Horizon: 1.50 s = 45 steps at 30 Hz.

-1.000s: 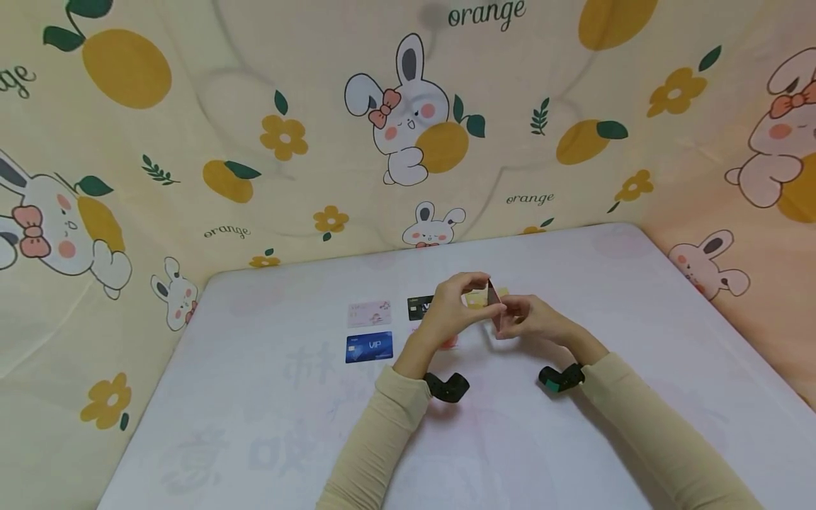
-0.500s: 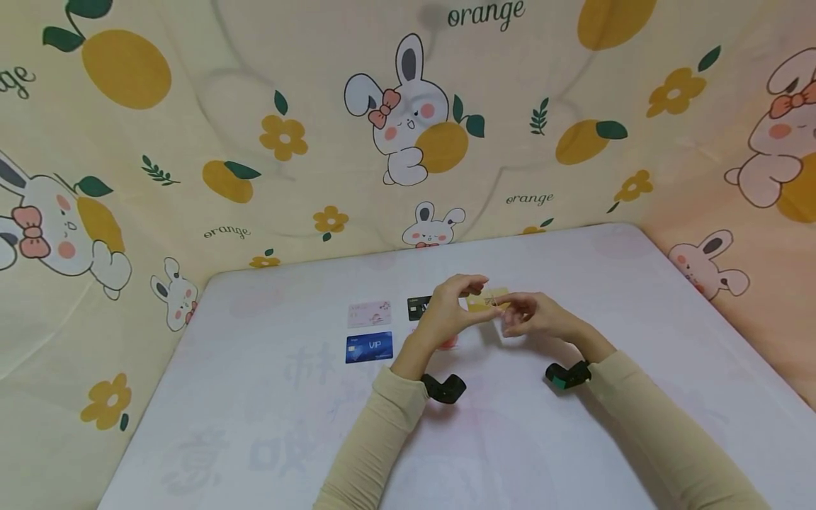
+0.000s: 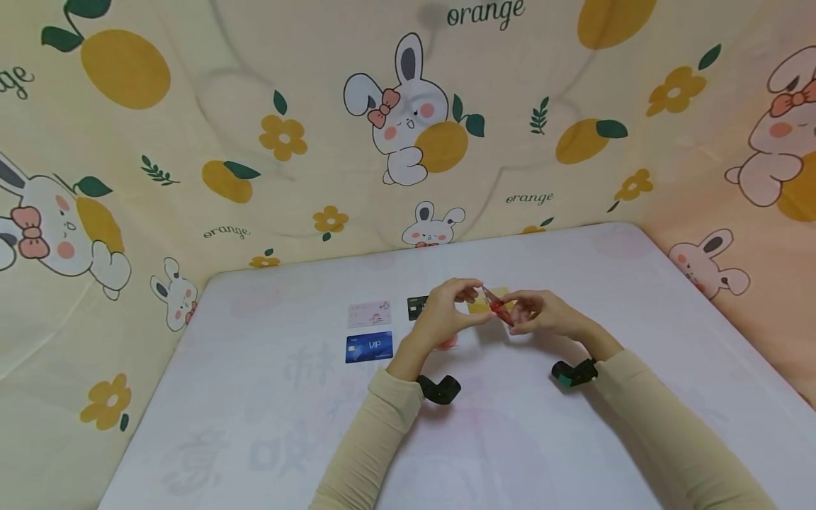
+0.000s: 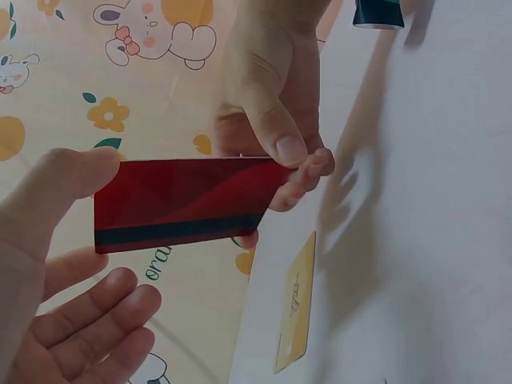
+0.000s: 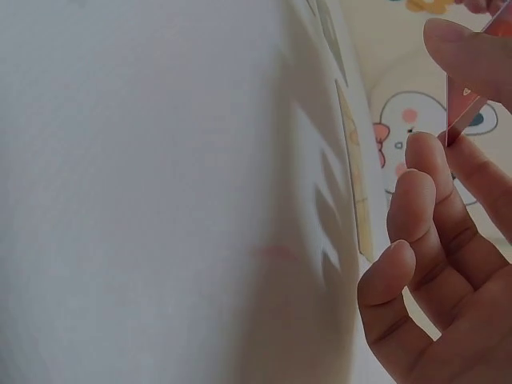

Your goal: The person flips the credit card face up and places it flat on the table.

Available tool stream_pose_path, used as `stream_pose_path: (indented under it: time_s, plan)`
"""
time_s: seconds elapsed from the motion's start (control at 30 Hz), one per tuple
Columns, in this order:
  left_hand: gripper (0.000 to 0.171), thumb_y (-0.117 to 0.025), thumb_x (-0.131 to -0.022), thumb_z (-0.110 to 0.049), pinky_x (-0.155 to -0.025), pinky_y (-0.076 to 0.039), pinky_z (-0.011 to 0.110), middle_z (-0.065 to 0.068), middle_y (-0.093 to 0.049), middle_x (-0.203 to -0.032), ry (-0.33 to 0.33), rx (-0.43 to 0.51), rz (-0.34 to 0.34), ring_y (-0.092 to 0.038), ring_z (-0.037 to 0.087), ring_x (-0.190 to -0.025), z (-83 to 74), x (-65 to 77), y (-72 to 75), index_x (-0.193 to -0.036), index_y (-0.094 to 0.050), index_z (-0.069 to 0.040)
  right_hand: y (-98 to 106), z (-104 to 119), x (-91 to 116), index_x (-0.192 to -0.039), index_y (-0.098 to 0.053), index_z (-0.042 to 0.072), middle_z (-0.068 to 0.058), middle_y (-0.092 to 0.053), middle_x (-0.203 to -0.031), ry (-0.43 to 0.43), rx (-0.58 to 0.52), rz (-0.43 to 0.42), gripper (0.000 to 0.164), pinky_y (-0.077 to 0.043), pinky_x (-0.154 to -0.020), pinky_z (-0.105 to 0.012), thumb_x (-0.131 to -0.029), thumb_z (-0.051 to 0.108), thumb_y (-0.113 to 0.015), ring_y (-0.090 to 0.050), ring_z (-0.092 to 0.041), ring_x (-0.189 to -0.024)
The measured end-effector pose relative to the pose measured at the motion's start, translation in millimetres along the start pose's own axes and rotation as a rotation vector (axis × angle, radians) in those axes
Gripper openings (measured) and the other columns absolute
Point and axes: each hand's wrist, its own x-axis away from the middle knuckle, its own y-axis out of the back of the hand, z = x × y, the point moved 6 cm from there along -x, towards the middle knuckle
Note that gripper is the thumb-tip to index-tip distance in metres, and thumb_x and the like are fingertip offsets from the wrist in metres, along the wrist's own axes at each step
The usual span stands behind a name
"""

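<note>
A red card [image 3: 499,307] with a dark stripe along one side is held above the table between both hands. My left hand [image 3: 440,312] pinches one end by its corners, thumb and index finger at opposite edges, as the left wrist view shows with the card [image 4: 184,204] nearly level. At the other end my right hand [image 3: 551,315] grips it between thumb and fingers. Only a corner of the card [image 5: 464,104] shows in the right wrist view. Behind the hands a yellow card [image 3: 478,307] lies on the table, partly covered.
To the left, a pale pink card [image 3: 369,314] and a blue VIP card [image 3: 369,347] lie flat on the white table [image 3: 255,382]. A black card [image 3: 416,307] and a reddish card [image 3: 449,342] are partly hidden by my left hand. A patterned cloth [image 3: 306,85] hangs behind.
The red card has turned between the hands, from standing upright to tilted with its red face showing. My right hand has shifted slightly right; the left has dipped slightly.
</note>
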Motion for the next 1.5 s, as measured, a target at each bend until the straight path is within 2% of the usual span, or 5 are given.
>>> stream_pose_path:
  time_s: [0.73, 0.9, 1.03, 1.27, 1.5]
  plan:
    - [0.051, -0.080, -0.078, -0.020, -0.088, -0.055, 0.042, 0.021, -0.068, -0.102, 0.072, 0.003, 0.055, -0.064, 0.025, -0.089, 18.3, 3.7, -6.4, -0.123, -0.062, -0.005, 14, -5, 8, -0.126, -0.053, -0.006, -0.006, -0.062, -0.084, -0.040, 0.002, -0.024, 0.059, -0.050, -0.066, -0.020, -0.074, 0.003, -0.079, -0.054, -0.004, -0.072]
    - [0.052, -0.080, -0.079, -0.023, -0.079, -0.056, 0.027, 0.015, -0.069, -0.099, 0.107, -0.017, 0.069, -0.064, 0.019, -0.085, 23.0, 5.1, -8.1, -0.124, -0.062, -0.007, 14, -7, 9, -0.126, -0.053, -0.007, -0.002, -0.061, -0.083, -0.033, 0.008, -0.026, 0.059, -0.049, -0.065, -0.020, -0.075, 0.004, -0.079, -0.054, -0.004, -0.072]
    - [0.051, -0.080, -0.079, -0.023, -0.068, -0.047, 0.012, 0.009, -0.068, -0.094, 0.116, -0.053, 0.074, -0.061, 0.012, -0.077, 25.2, 6.2, -9.5, -0.125, -0.062, -0.009, 15, -11, 9, -0.128, -0.052, -0.005, 0.000, -0.061, -0.084, -0.049, 0.024, -0.027, 0.059, -0.049, -0.066, -0.019, -0.076, 0.005, -0.078, -0.054, -0.004, -0.073]
    - [0.052, -0.080, -0.079, -0.024, -0.061, -0.042, 0.012, 0.008, -0.067, -0.090, 0.136, -0.071, 0.079, -0.052, 0.004, -0.070, 29.0, 7.2, -11.7, -0.126, -0.062, -0.010, 16, -10, 10, -0.128, -0.052, -0.006, -0.003, -0.061, -0.083, -0.041, 0.024, -0.019, 0.058, -0.049, -0.065, -0.019, -0.076, 0.004, -0.078, -0.053, -0.004, -0.072]
    - [0.053, -0.080, -0.079, -0.026, -0.060, -0.038, 0.012, 0.013, -0.067, -0.090, 0.139, -0.099, 0.090, -0.048, 0.004, -0.069, 31.4, 7.3, -14.0, -0.126, -0.062, -0.009, 17, -6, 12, -0.127, -0.053, -0.006, -0.001, -0.061, -0.081, -0.028, 0.008, -0.023, 0.058, -0.048, -0.063, -0.019, -0.075, 0.001, -0.078, -0.053, -0.004, -0.071]
